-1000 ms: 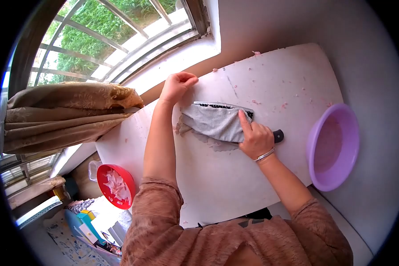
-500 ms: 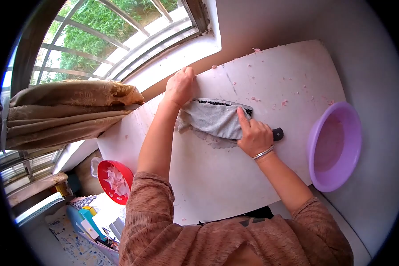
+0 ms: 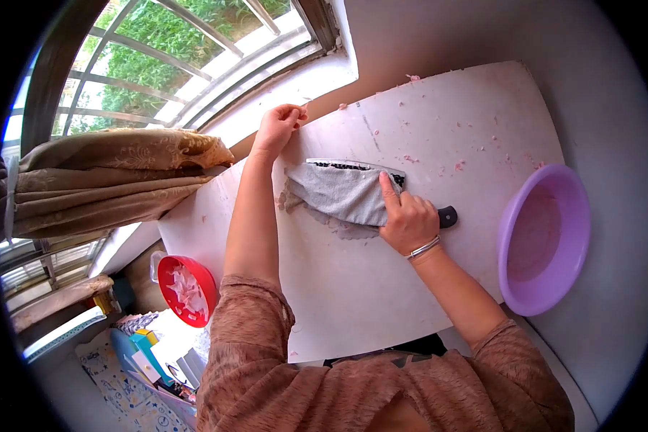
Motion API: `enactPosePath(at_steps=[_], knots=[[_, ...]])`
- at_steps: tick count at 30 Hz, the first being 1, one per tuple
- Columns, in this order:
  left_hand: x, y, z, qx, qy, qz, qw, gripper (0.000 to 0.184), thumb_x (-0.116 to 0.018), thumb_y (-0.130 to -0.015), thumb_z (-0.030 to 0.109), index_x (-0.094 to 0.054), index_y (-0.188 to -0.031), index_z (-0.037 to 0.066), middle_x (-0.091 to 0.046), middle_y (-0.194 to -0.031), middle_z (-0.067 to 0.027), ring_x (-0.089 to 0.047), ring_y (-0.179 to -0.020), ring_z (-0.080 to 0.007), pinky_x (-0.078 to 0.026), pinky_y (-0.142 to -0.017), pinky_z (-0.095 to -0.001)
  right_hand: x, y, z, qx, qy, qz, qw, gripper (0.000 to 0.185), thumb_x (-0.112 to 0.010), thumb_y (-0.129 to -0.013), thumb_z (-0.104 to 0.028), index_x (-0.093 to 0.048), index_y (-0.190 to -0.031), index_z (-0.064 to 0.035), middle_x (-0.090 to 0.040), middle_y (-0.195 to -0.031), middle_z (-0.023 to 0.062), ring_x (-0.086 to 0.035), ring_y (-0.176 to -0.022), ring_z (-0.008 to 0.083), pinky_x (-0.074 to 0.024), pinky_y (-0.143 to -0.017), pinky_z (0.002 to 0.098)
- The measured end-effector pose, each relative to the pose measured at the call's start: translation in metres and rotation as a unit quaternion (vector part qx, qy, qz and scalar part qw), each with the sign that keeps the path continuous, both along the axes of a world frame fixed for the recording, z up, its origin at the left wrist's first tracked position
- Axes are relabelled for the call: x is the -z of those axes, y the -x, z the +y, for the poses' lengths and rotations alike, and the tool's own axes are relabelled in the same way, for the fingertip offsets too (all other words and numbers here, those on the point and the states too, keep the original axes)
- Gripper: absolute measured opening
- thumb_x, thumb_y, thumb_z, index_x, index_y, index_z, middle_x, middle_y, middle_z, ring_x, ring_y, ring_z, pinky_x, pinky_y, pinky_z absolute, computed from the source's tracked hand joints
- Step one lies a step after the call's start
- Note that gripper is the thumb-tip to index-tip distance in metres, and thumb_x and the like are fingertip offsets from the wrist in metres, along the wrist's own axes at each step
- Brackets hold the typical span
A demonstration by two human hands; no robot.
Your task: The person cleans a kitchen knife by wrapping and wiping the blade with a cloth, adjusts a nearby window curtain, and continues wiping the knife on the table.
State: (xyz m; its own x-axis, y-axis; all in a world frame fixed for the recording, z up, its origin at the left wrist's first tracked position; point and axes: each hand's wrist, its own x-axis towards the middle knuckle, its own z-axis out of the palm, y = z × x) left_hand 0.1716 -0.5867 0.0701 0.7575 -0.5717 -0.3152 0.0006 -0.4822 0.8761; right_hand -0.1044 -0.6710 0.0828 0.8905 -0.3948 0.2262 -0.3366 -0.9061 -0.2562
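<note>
**Knife (image 3: 353,166) under cloth (image 3: 342,193): right hand (image 3: 410,222) at handle, left hand (image 3: 279,131) apart**

Landmark for all places: the knife, lying flat on the white tabletop (image 3: 353,302), blade toward the left, black handle (image 3: 448,217) toward the right. Cloth draped over most of the blade, with a dark-patterned strip bare along the far side and a crumpled fringe spread on the near side.

Advised, by judgement: hold the handle firm and the blade flat. Smooth the cloth into an even, thick layer over the metal. Keep fingertips clear of the bare far strip, probably the cutting edge. Work along the blade, never across that edge.

Right hand: palm down, apparently closed around the handle; index finger straight, tip on the cloth by the heel of the blade; other fingers curled together. Forearm slanting in from near right of the knife, bracelet (image 3: 423,248) at the wrist.

Left hand: beyond and left of the knife, touching neither blade nor cloth. Arm almost straight, fingers bent and bunched toward the thumb. Cannot tell of any scrap pinched between.
</note>
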Motion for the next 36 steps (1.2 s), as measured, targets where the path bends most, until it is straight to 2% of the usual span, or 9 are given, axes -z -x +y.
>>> enactPosePath(at_steps=[2, 7, 15, 18, 21, 23, 25, 33, 36], knots=[[-0.004, 0.004, -0.008, 0.004, 0.013, 0.013, 1.0, 0.014, -0.057, -0.082, 0.012, -0.061, -0.088, -0.001, -0.06, -0.079, -0.0034, -0.052, -0.067, -0.0091, -0.044, -0.064, -0.0217, 0.001, 0.0, -0.001, -0.008, 0.011, 0.0, 1.0, 0.059, -0.051, -0.061, -0.01, -0.051, -0.12, -0.0088, -0.042, -0.055, 0.004, -0.047, -0.047, 0.0199, -0.0402, -0.046, 0.0333], [-0.016, 0.013, -0.036, 0.142, 0.014, -0.049, 0.989, 0.028, -0.07, -0.072, 0.016, -0.062, -0.094, 0.002, -0.06, -0.082, -0.0007, -0.052, -0.072, -0.0081, -0.044, -0.064, -0.0221, 0.001, 0.0, -0.001, -0.004, 0.001, 0.005, 1.0, 0.067, -0.054, -0.056, -0.008, -0.048, -0.123, -0.0099, -0.042, -0.056, 0.0047, -0.047, -0.048, 0.0214, -0.0415, -0.047, 0.0331], [-0.007, 0.014, -0.061, 0.164, -0.088, -0.171, 0.968, 0.017, -0.065, -0.076, 0.016, -0.066, -0.082, 0.0, -0.062, -0.069, -0.0045, -0.054, -0.062, -0.011, -0.045, -0.061, -0.0244, -0.003, -0.002, -0.003, -0.017, 0.007, -0.004, 1.0, 0.054, -0.05, -0.063, -0.01, -0.053, -0.117, -0.0083, -0.042, -0.054, 0.0036, -0.047, -0.046, 0.0192, -0.0397, -0.045, 0.0327], [0.002, 0.011, -0.058, 0.126, -0.105, -0.208, 0.964, 0.016, -0.062, -0.077, 0.017, -0.066, -0.081, 0.002, -0.063, -0.07, -0.0099, -0.058, -0.063, -0.0163, -0.046, -0.062, -0.0277, -0.004, -0.003, -0.003, -0.014, 0.013, -0.014, 1.0, 0.054, -0.05, -0.064, -0.01, -0.054, -0.117, -0.0089, -0.042, -0.054, 0.0036, -0.046, -0.045, 0.0189, -0.0391, -0.045, 0.0325], [0.019, -0.001, -0.047, 0.032, -0.067, -0.098, 0.992, 0.016, -0.062, -0.078, 0.018, -0.066, -0.082, 0.002, -0.063, -0.071, -0.009, -0.058, -0.064, -0.0162, -0.046, -0.062, -0.0273, -0.006, -0.003, -0.003, -0.014, 0.006, -0.011, 1.0, 0.053, -0.05, -0.064, -0.01, -0.054, -0.117, -0.0094, -0.042, -0.054, 0.0038, -0.046, -0.045, 0.0188, -0.0388, -0.045, 0.0322], [0.021, -0.003, -0.041, -0.063, -0.005, -0.153, 0.986, 0.018, -0.061, -0.079, 0.018, -0.065, -0.082, 0.001, -0.063, -0.071, -0.0075, -0.057, -0.063, -0.0128, -0.045, -0.061, -0.026, -0.007, -0.004, -0.002, -0.012, 0.006, -0.011, 1.0, 0.054, -0.05, -0.063, -0.01, -0.054, -0.117, -0.01, -0.042, -0.054, 0.0039, -0.046, -0.046, 0.0193, -0.0388, -0.045, 0.0324], [-0.005, 0.012, -0.031, -0.086, 0.102, -0.1, 0.986, 0.017, -0.057, -0.083, 0.014, -0.063, -0.085, -0.002, -0.062, -0.071, -0.0053, -0.052, -0.061, -0.0091, -0.042, -0.059, -0.0223, -0.007, -0.004, -0.001, -0.01, 0.009, -0.011, 1.0, 0.055, -0.051, -0.062, -0.01, -0.054, -0.117, -0.0103, -0.042, -0.055, 0.004, -0.046, -0.046, 0.0196, -0.0393, -0.046, 0.0324], [-0.04, 0.064, 0.092, -0.028, 0.075, -0.226, 0.971, 0.012, -0.058, -0.078, 0.006, -0.062, -0.087, -0.001, -0.063, -0.083, -0.0093, -0.058, -0.071, -0.0139, -0.046, -0.065, -0.0245, -0.007, -0.005, 0.007, 0.037, 0.018, 0.004, 0.999, 0.069, -0.056, -0.054, -0.009, -0.048, -0.122, -0.0117, -0.047, -0.058, 0.0055, -0.051, -0.051, 0.0222, -0.0428, -0.049, 0.0341], [-0.039, 0.088, 0.132, -0.042, -0.016, -0.246, 0.968, 0.013, -0.059, -0.077, 0.005, -0.062, -0.088, -0.001, -0.062, -0.082, -0.0107, -0.058, -0.069, -0.0159, -0.046, -0.063, -0.026, -0.008, -0.004, 0.009, 0.047, -0.002, 0.013, 0.999, 0.066, -0.055, -0.056, -0.008, -0.049, -0.121, -0.0117, -0.05, -0.062, 0.0074, -0.053, -0.054, 0.0246, -0.0458, -0.054, 0.0365]])
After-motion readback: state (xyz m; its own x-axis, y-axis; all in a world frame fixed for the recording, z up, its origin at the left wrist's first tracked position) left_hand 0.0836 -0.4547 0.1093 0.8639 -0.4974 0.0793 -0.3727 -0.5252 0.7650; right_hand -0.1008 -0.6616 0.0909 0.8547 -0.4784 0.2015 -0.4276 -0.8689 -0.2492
